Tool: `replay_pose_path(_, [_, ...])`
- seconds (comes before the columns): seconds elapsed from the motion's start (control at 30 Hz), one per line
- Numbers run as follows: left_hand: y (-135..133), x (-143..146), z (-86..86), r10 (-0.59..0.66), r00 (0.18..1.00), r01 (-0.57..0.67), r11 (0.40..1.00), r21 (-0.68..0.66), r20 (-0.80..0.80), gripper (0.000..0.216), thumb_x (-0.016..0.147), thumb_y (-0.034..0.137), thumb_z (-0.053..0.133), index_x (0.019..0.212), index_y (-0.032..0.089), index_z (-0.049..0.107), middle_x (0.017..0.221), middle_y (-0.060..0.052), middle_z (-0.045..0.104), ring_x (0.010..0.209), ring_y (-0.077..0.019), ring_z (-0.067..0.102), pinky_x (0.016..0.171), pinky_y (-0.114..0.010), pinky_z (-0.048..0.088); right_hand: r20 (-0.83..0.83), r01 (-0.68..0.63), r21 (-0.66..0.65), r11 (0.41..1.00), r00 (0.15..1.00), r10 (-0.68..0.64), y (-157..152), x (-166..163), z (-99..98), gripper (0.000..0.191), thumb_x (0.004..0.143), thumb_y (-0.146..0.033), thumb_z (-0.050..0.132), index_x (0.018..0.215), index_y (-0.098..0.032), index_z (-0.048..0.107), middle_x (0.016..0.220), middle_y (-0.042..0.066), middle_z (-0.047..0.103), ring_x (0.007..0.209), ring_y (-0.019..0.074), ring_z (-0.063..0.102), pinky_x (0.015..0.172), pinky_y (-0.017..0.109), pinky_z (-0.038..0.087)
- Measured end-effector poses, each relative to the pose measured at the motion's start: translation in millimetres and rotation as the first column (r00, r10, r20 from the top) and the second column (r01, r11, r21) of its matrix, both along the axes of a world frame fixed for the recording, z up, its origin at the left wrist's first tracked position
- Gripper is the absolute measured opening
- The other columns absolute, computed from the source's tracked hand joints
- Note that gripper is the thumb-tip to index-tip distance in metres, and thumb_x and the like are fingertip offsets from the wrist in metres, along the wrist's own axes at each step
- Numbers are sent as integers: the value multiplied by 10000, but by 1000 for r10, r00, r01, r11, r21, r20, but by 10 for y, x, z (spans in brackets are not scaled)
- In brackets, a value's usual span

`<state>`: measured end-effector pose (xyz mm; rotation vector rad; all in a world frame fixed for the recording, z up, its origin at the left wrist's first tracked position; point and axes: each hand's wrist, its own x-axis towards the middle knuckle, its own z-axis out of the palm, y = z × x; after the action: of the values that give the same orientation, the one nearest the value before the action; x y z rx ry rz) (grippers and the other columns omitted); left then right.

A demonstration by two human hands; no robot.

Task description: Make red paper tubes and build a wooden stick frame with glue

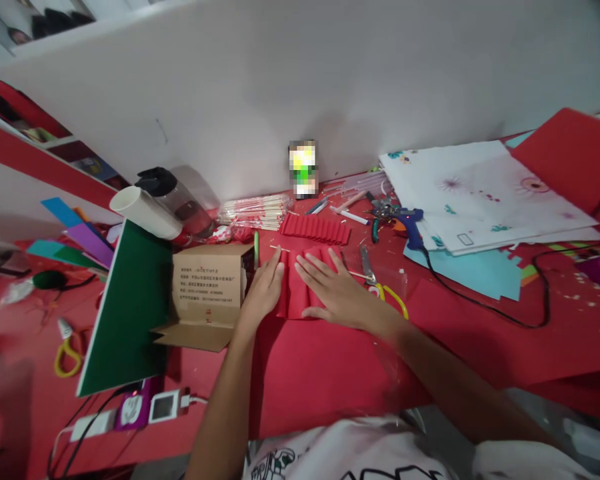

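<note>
A plain white wall [330,73] rises straight behind the tabletop [480,333], which is red and runs the full width of the view. The wall is evenly lit, with soft grey shadows low down where it meets the tabletop. At the left a red shelf [25,157] slants away; what lies on it is too blurred to tell. Past the wall's top edge, upper left, a pale ledge [55,33] shows. Below the tabletop's near edge, lower right, lies a blurred grey surface [555,407].
</note>
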<state>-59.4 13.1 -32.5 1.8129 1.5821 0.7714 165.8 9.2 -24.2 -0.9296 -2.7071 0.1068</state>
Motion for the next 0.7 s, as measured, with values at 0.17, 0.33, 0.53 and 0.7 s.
replay_pose_path(0.17, [-40, 11, 31, 51, 998, -47, 996, -82, 48, 658, 1044, 542, 402, 1621, 237, 325, 1683, -112, 324, 1573, -268, 274, 1292, -490, 190, 8, 67, -15, 998, 998, -67, -22, -55, 33, 823, 1006, -582, 494, 1626, -94, 260, 1686, 176, 258, 1575, 354, 212, 1260, 675, 42])
replay_pose_path(0.33, [-45, 2, 33, 104, 990, -89, 984, -153, 92, 623, 1047, 512, 412, 1612, 259, 343, 1676, -98, 343, 1581, -254, 252, 1294, -501, 190, -3, 85, -40, 996, 996, -85, 4, -57, 22, 784, 1011, -572, 487, 1608, -97, 310, 1683, 155, 283, 1567, 334, 236, 1268, 658, 3])
replay_pose_path(0.53, [-44, -62, 28, 209, 955, -128, 930, -344, 210, 645, 1025, 579, 418, 1605, 305, 353, 1710, -46, 270, 1611, -244, 120, 1308, -494, 87, -29, 76, -43, 996, 997, -77, 19, -33, -19, 787, 1002, -572, 506, 1603, -99, 323, 1673, 144, 321, 1574, 311, 211, 1276, 627, -42])
replay_pose_path(0.7, [-54, -79, 6, 211, 946, -123, 936, -331, 245, 716, 979, 568, 536, 1605, 278, 345, 1698, -86, 296, 1603, -241, 171, 1308, -467, 118, -41, 64, -71, 995, 997, -67, 25, 4, 5, 787, 976, -557, 567, 1596, -125, 350, 1649, 150, 376, 1565, 307, 240, 1279, 623, -26])
